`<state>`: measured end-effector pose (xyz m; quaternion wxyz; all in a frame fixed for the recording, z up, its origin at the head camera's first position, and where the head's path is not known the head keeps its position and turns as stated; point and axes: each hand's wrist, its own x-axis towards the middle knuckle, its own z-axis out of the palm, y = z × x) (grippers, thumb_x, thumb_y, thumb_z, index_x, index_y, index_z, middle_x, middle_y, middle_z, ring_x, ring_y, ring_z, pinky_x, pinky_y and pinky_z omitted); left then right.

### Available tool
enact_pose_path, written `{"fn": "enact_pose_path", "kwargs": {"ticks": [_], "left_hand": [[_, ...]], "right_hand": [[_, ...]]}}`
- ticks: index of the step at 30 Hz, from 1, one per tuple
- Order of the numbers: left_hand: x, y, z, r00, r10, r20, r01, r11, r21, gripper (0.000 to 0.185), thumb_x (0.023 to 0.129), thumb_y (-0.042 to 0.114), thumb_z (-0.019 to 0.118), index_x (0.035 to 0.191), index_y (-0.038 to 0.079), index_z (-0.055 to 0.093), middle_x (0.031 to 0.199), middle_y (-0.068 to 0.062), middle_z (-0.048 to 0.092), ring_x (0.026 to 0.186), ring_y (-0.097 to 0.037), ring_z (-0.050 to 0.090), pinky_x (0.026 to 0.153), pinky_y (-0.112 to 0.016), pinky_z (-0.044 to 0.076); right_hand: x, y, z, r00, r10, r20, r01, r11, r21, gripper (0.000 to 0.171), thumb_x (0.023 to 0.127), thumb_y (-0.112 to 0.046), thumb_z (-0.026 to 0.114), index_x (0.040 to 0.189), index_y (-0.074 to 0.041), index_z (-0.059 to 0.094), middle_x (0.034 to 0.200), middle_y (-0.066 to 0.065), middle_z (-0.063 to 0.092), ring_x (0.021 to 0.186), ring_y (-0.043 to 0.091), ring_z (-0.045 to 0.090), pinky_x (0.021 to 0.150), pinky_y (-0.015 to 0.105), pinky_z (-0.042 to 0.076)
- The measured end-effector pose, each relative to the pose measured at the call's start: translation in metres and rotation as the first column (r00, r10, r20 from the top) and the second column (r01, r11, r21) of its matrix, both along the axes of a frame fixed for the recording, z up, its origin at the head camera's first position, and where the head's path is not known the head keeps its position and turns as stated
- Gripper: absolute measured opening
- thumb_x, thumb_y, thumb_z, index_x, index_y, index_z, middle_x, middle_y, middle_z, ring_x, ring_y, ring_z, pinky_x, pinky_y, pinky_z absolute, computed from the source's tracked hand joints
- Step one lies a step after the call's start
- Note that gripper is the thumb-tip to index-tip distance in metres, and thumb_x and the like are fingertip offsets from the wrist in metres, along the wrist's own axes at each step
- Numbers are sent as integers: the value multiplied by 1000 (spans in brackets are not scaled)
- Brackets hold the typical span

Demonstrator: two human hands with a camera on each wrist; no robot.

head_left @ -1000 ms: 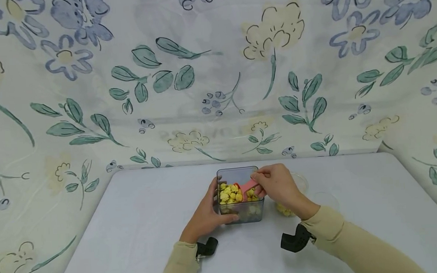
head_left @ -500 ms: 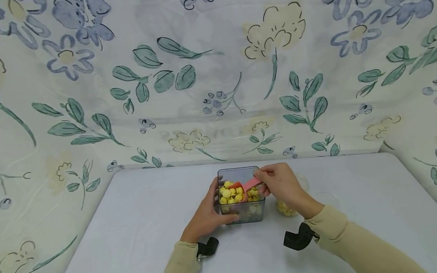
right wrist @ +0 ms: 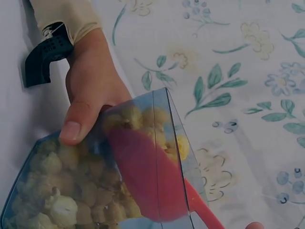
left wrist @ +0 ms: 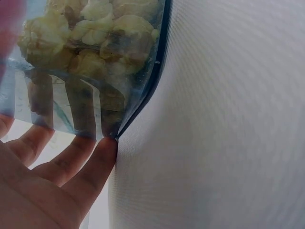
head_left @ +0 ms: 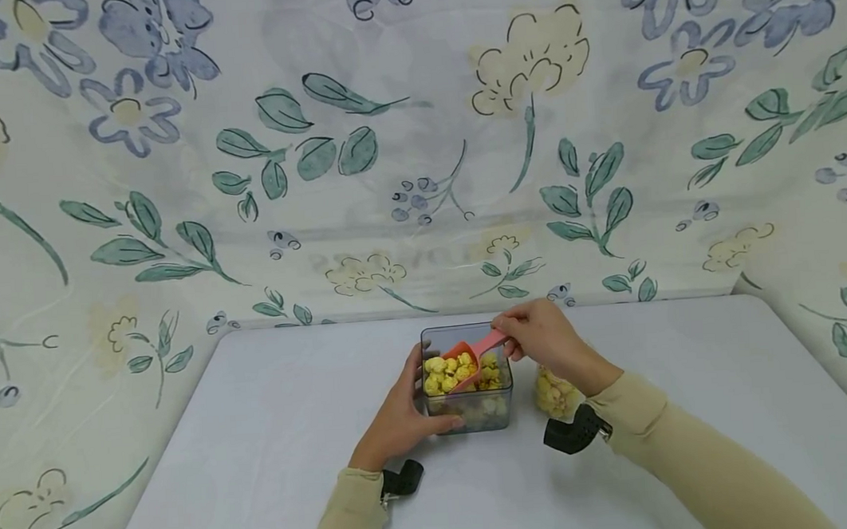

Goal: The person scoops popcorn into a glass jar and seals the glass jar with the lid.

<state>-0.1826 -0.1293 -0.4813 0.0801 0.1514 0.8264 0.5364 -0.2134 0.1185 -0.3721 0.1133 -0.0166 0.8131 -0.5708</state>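
Observation:
In the head view, my left hand (head_left: 399, 421) holds a clear bluish box (head_left: 469, 415) at its left side, thumb across the front. Yellow popcorn (head_left: 438, 378) fills the lower part of the box. My right hand (head_left: 550, 342) pinches the handle of a pink scoop (head_left: 488, 342) over the box's right rear. The scoop's bowl lies inside the box, among the popcorn. Through the box wall, the right wrist view shows the scoop bowl (right wrist: 145, 176) tilted, with popcorn beside it. In the left wrist view, the left fingers (left wrist: 97, 164) spread against the box wall.
A clear container of popcorn (head_left: 556, 393) stands to the right of the box, partly hidden by my right hand and wrist. The white table (head_left: 281, 432) meets a floral cloth backdrop (head_left: 419, 177) behind. A black wrist mount (head_left: 572, 432) hangs below the right sleeve.
My right hand has risen and moved slightly away from me, and the scoop has tilted with its handle higher. The popcorn by the scoop has shifted. The left hand and box have stayed put.

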Motion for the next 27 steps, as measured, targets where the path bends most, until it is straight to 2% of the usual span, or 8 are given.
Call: {"fn": "enact_pose_path", "kwargs": {"ticks": [7, 15, 21, 27], "left_hand": [[0, 0, 0, 1000, 2, 12, -1, 1000, -16, 127, 73, 37, 91, 163, 17, 5, 163, -11, 26, 145, -33, 34, 117, -55, 31], [0, 1, 2, 1000, 5, 19, -5, 1000, -4, 126, 74, 36, 91, 164, 20, 4, 163, -7, 25, 147, -28, 30, 119, -51, 30], [0, 0, 2, 1000, 9, 21, -9, 1000, -5, 126, 73, 36, 91, 164, 21, 4, 163, -7, 25, 147, -27, 31, 119, -50, 30], [-1, 2, 2, 1000, 16, 15, -16, 1000, -16, 127, 72, 37, 92, 164, 19, 6, 162, -9, 28, 146, -29, 31, 119, -50, 29]], "right_hand": [[-6, 1, 0, 998, -22, 56, 25, 999, -42, 31, 105, -12, 56, 123, 11, 64, 80, 12, 65, 63, 11, 58, 58, 20, 55], [-3, -6, -3, 998, -65, 10, 65, 997, -50, 29, 104, -12, 56, 122, 9, 66, 81, 10, 68, 64, 13, 61, 60, 23, 56], [-4, -2, -3, 999, -42, 11, 43, 996, -72, 30, 105, -12, 55, 123, 10, 65, 87, 13, 68, 64, 11, 60, 61, 22, 56], [-15, 7, -1, 998, 10, 69, -5, 997, -78, 34, 106, -13, 53, 129, 10, 61, 87, 9, 65, 68, 10, 59, 64, 19, 55]]}}
